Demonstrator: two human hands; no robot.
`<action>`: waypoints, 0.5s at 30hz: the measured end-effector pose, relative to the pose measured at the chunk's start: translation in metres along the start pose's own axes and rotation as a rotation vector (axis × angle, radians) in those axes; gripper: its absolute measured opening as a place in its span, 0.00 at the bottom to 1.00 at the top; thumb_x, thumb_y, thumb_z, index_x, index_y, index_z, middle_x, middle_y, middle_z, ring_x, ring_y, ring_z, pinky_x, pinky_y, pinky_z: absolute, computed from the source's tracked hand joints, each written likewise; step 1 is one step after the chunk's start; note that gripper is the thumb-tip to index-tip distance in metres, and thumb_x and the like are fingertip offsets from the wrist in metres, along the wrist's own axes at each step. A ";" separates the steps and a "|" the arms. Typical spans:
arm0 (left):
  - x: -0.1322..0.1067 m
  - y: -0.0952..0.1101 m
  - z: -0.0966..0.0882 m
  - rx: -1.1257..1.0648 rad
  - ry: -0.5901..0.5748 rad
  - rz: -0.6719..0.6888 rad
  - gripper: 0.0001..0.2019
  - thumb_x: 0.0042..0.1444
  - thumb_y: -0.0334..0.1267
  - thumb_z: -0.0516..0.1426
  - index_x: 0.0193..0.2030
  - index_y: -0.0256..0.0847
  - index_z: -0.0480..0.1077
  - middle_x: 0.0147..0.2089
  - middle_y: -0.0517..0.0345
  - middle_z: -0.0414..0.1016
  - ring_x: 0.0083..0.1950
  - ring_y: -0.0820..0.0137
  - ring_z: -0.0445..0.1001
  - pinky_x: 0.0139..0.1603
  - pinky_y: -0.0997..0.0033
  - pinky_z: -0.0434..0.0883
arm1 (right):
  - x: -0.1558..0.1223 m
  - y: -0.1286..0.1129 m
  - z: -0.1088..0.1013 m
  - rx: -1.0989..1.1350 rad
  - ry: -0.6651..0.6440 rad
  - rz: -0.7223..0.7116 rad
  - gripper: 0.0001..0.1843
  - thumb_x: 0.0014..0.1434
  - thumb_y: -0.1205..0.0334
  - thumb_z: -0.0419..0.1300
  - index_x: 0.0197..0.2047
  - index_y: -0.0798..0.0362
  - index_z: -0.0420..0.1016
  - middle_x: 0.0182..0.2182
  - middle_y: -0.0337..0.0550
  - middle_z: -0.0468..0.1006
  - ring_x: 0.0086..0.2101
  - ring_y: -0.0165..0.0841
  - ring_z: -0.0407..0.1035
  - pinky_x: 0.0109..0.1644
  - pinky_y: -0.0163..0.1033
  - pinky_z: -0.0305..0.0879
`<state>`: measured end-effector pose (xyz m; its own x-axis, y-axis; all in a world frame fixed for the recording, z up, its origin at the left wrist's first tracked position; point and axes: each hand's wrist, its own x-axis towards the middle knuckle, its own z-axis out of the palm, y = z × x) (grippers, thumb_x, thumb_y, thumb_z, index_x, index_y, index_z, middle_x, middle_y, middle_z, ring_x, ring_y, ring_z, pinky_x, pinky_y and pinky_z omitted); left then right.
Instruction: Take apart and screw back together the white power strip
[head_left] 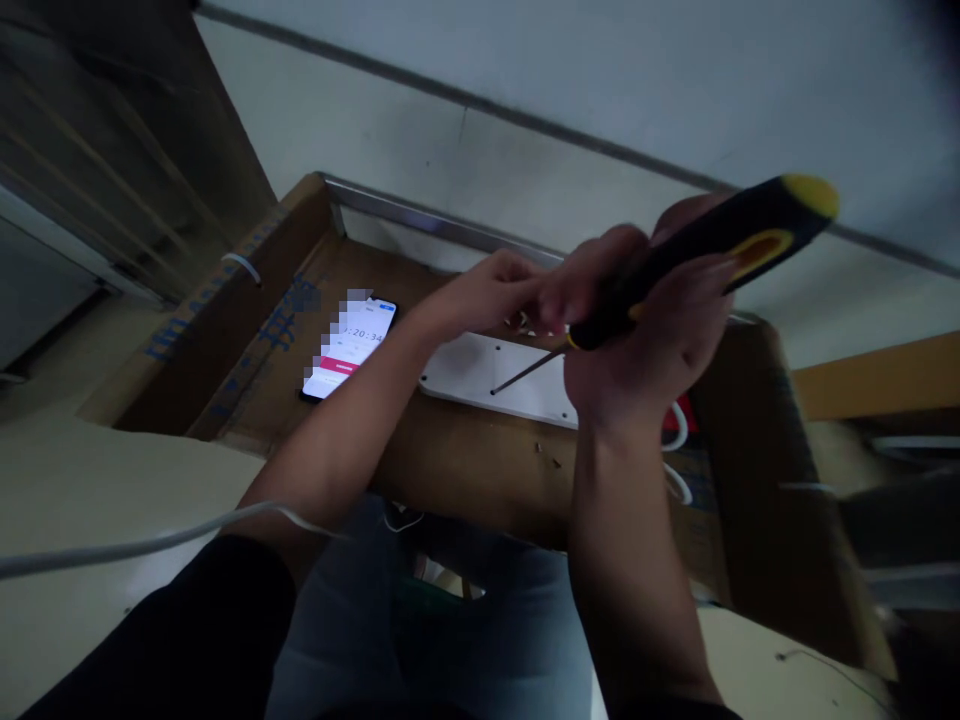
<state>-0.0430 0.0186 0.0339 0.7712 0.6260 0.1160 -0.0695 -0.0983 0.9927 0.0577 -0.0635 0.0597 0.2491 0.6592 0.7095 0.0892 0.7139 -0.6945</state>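
My right hand (660, 310) is wrapped round the black and yellow handle of a screwdriver (757, 235). Its thin metal shaft slants down to the left, with the tip at a dark hole in a long white plastic strip (457, 372). Several such holes dot the strip, whose right end is hidden behind my right wrist. My left hand (499, 290) is at the strip's far side, fingers bent and meeting the fingers of my right hand; what they pinch is hidden. Two small screws (538, 448) lie on the cardboard in front of the strip.
All this lies in a shallow open cardboard box (450, 450) above my lap. A lit phone (349, 350) rests left of the strip, partly behind my left forearm. White cord loops (679, 485) and something red (681, 415) are at the right. A pale cable (150, 550) crosses the lower left.
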 end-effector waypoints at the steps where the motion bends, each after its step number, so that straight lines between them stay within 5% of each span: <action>1: -0.007 0.007 -0.006 -0.042 -0.046 -0.006 0.18 0.69 0.38 0.51 0.31 0.34 0.75 0.30 0.53 0.80 0.31 0.73 0.76 0.37 0.71 0.72 | -0.001 -0.003 -0.002 -0.008 -0.012 -0.016 0.20 0.63 0.32 0.59 0.41 0.39 0.65 0.27 0.35 0.66 0.27 0.36 0.69 0.32 0.44 0.69; 3: -0.018 0.017 -0.017 -0.167 -0.237 -0.029 0.20 0.70 0.42 0.49 0.36 0.33 0.78 0.35 0.50 0.83 0.38 0.67 0.82 0.42 0.68 0.76 | -0.001 -0.009 -0.009 -0.015 -0.028 -0.044 0.19 0.60 0.33 0.64 0.42 0.36 0.72 0.36 0.37 0.73 0.35 0.38 0.73 0.37 0.45 0.72; 5: -0.026 0.024 -0.024 -0.247 -0.410 0.015 0.13 0.63 0.43 0.60 0.41 0.35 0.81 0.42 0.50 0.85 0.46 0.64 0.84 0.49 0.68 0.77 | 0.000 -0.012 -0.016 -0.054 -0.058 -0.040 0.18 0.60 0.32 0.64 0.42 0.34 0.77 0.40 0.37 0.77 0.38 0.39 0.74 0.39 0.45 0.74; 8: -0.028 0.028 -0.023 -0.176 -0.451 0.017 0.10 0.55 0.34 0.69 0.45 0.38 0.83 0.44 0.54 0.86 0.49 0.66 0.83 0.58 0.67 0.76 | 0.001 -0.008 -0.022 -0.070 -0.129 -0.030 0.20 0.62 0.29 0.58 0.43 0.32 0.80 0.43 0.38 0.80 0.39 0.41 0.76 0.42 0.48 0.75; 15: -0.021 0.025 -0.011 -0.008 -0.334 -0.050 0.06 0.49 0.31 0.71 0.35 0.37 0.83 0.34 0.55 0.85 0.38 0.69 0.83 0.47 0.68 0.79 | 0.004 0.007 -0.020 0.079 -0.106 -0.068 0.22 0.61 0.35 0.65 0.57 0.24 0.75 0.49 0.34 0.79 0.43 0.37 0.77 0.48 0.46 0.78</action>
<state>-0.0681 0.0115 0.0567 0.9383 0.3421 0.0513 -0.0302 -0.0667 0.9973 0.0787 -0.0604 0.0558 0.1417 0.6272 0.7658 0.0254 0.7711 -0.6362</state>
